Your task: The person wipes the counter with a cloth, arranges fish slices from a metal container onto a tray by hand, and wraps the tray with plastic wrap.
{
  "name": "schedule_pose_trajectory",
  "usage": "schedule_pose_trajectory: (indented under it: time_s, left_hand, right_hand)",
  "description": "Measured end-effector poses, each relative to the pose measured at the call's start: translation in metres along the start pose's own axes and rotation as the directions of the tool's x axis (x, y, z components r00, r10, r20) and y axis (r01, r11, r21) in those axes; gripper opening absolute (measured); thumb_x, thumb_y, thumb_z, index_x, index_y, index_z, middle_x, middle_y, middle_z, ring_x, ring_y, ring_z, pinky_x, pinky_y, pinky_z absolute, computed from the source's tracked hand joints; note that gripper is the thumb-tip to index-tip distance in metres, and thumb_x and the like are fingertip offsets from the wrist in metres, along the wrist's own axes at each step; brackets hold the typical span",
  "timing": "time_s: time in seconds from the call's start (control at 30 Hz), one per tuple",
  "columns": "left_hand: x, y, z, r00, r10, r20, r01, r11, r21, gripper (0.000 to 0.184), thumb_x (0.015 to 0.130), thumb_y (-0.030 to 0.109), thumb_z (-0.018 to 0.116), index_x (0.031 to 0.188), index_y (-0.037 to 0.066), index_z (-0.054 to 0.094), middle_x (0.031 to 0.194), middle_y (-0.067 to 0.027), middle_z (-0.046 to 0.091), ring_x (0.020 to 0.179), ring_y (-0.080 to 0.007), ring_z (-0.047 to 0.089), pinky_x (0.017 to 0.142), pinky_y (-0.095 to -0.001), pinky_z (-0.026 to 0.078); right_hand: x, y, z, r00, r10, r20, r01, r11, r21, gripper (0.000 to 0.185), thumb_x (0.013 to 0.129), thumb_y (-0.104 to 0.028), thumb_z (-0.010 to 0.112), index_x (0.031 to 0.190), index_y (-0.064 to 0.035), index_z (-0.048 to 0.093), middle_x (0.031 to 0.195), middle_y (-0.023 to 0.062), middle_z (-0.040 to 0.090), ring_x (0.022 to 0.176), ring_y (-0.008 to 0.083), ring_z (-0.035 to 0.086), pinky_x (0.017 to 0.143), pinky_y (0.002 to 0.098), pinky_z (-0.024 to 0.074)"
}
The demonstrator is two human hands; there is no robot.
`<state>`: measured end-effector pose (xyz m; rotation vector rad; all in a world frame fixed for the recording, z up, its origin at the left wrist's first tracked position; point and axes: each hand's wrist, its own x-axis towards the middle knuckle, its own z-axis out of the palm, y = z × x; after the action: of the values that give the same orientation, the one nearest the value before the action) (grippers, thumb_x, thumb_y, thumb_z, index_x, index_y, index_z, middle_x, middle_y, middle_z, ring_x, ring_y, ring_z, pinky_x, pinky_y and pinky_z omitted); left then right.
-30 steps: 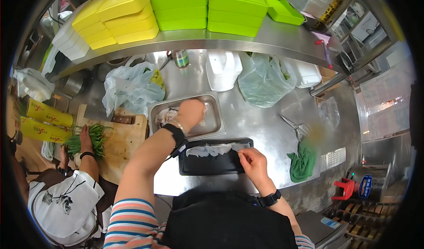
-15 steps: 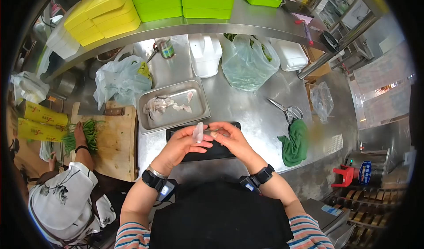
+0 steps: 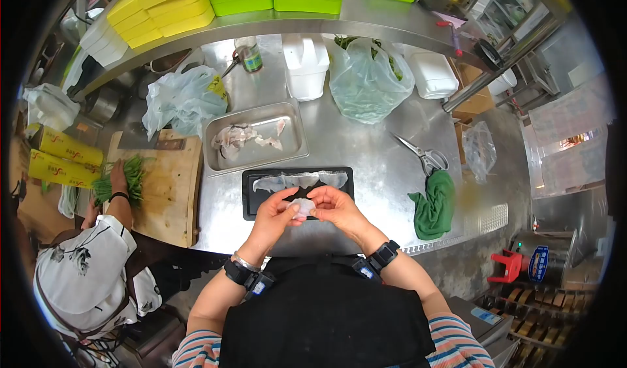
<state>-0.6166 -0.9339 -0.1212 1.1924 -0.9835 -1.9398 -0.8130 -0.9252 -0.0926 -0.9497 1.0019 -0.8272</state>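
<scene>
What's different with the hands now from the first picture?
The left hand came out of the metal pan, back toward the body. The right hand left the right end of the row of pale slices in the black tray and moved left to meet it. Now both hold one pale piece. The scissors and green cloth stayed put.

Left hand [image 3: 271, 218] and right hand [image 3: 341, 214]: bare. Torso: plain black apron [image 3: 320, 325]. Left sleeve [image 3: 198, 350] and right sleeve [image 3: 456, 339]: horizontal stripes, salmon, white, blue. Black left wristband [image 3: 239, 273], black right wristband [image 3: 384, 256]; each beside a small dark module, pale-marked. Left wrist also: thin bangle [image 3: 245, 264].
</scene>
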Motion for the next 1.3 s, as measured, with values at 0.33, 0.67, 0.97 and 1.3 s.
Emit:
schedule_pose_trajectory:
  time_s: [0.33,0.67,0.97,1.3]
  left_hand:
    - [-0.017,-0.033,-0.009,0.989,0.138,0.061,-0.146,0.976,0.164,0.054,0.08,-0.003,0.072,0.128,0.005,0.051,0.091,-0.0029,0.065,0.084,-0.0085,0.061,0.073,-0.0232,0.05]
    - [-0.014,-0.019,-0.07,0.948,0.17,-0.27,-0.125,0.977,0.175,0.012,0.087,0.004,0.068,0.099,0.002,0.068,0.08,-0.0014,0.067,0.069,-0.0064,0.06,0.062,-0.0203,0.049]
    - [0.025,0.014,-0.091,0.701,0.701,-0.132,-0.2,0.371,0.907,0.012,0.077,0.009,0.072,0.085,0.003,0.064,0.076,-0.0106,0.065,0.07,-0.0274,0.063,0.061,-0.0346,0.05]
    - [0.027,0.014,-0.086,0.673,0.718,-0.178,-0.155,0.372,0.915,0.016,0.075,0.008,0.073,0.087,0.006,0.064,0.08,-0.0091,0.062,0.071,-0.0292,0.062,0.059,-0.0384,0.05]
  right_hand:
    - [0.006,0.021,0.006,0.977,0.1,0.188,-0.075,0.988,-0.137,0.019,0.087,-0.005,0.067,0.105,-0.002,0.062,0.095,0.0022,0.066,0.081,0.0078,0.061,0.077,0.0232,0.0498]
    - [0.067,0.063,0.045,0.993,-0.113,0.029,0.112,0.862,-0.495,0.008,0.087,-0.009,0.069,0.089,-0.0021,0.065,0.077,-0.0005,0.064,0.071,0.0052,0.059,0.063,0.0224,0.0477]
    - [0.102,0.063,0.07,0.923,-0.366,-0.122,0.1,0.534,-0.84,0.021,0.083,-0.027,0.068,0.076,-0.0077,0.066,0.069,0.0104,0.066,0.065,0.029,0.065,0.058,0.0395,0.0495]
    - [0.105,0.054,0.075,0.956,-0.264,-0.13,-0.02,0.383,-0.924,0.024,0.081,-0.03,0.067,0.072,-0.0081,0.067,0.065,0.0116,0.065,0.065,0.0324,0.065,0.06,0.0438,0.0509]
